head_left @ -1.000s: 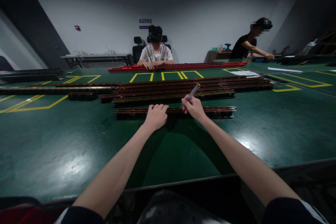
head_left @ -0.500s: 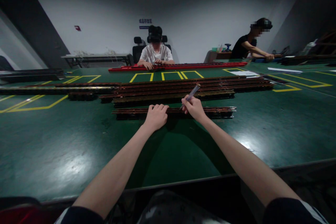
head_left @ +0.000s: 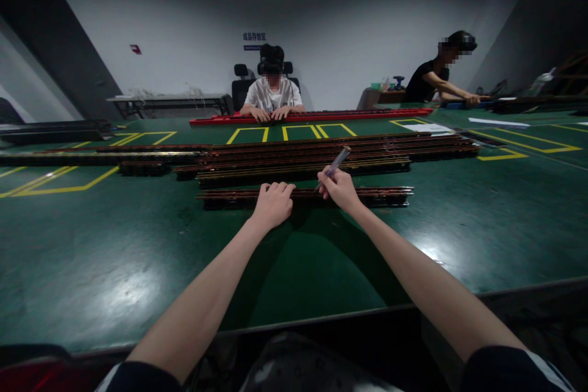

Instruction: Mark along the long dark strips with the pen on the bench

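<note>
The big green surface [head_left: 114, 257] has yellow lines [head_left: 59, 180] painted on it. Long dark bars [head_left: 321, 153], a red bar [head_left: 321, 116] and white papers [head_left: 429, 128] lie on it.

A broad green counter [head_left: 114, 269] carries yellow outlines [head_left: 294, 132] taped as open rectangles. Across its middle lies a stack of long dark strips [head_left: 321, 153], side by side. Beyond the outlines a long red strip [head_left: 367, 114] runs along the far edge, where a person in a white shirt [head_left: 273, 95] sits in a black chair [head_left: 240, 82]. A person in a black shirt [head_left: 425, 82] leans over the right end, near white sheets [head_left: 429, 128]. Behind are a grey table [head_left: 169, 98] and, on the wall, a blue sign [head_left: 254, 41].
</note>
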Available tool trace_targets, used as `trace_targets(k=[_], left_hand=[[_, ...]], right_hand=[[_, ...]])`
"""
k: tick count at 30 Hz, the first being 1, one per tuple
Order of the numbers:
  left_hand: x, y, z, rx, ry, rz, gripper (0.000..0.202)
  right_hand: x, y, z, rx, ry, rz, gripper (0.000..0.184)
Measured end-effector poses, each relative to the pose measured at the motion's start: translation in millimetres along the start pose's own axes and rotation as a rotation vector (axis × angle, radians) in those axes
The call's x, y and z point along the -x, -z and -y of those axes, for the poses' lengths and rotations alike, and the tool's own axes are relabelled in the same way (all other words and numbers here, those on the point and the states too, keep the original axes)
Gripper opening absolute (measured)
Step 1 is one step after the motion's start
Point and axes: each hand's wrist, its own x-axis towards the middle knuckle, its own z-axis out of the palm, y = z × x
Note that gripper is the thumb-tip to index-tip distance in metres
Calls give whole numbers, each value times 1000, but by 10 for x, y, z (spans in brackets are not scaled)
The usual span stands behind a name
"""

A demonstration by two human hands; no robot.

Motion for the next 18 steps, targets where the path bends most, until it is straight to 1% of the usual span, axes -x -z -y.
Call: trace_targets(k=[18], left_hand=[[8, -6, 1, -25, -10, -11, 44]], right_hand=[[-8, -12, -25, -9, -7, -9, 41]])
